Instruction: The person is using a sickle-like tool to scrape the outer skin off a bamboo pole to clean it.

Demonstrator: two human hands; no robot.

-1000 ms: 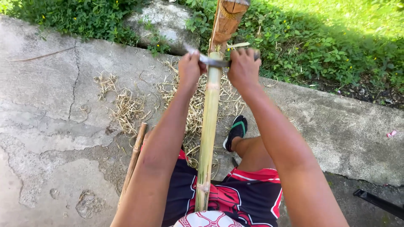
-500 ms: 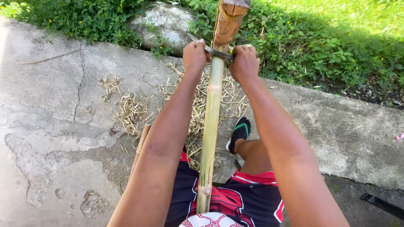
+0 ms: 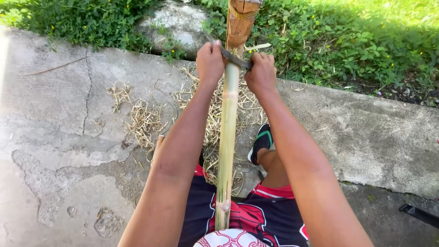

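A long green bamboo pole (image 3: 227, 132) runs from my lap up to a brown wooden post (image 3: 239, 23) at the top of the view. Across the pole lies a dark metal blade (image 3: 229, 56). My left hand (image 3: 210, 61) is closed on the blade's left end, and my right hand (image 3: 261, 73) is closed on its right end. Both arms are stretched out, one on each side of the pole. The blade sits on the pole just below the post.
Dry bamboo shavings (image 3: 145, 120) are scattered over the cracked concrete slab (image 3: 59, 123). A grey rock (image 3: 173, 22) and green plants (image 3: 347, 41) lie beyond the slab's edge. My shoe (image 3: 261, 142) rests right of the pole. A dark object (image 3: 418, 214) lies at the lower right.
Both hands have slid the blade further up the pole toward the wooden post, with my arms stretching out more.
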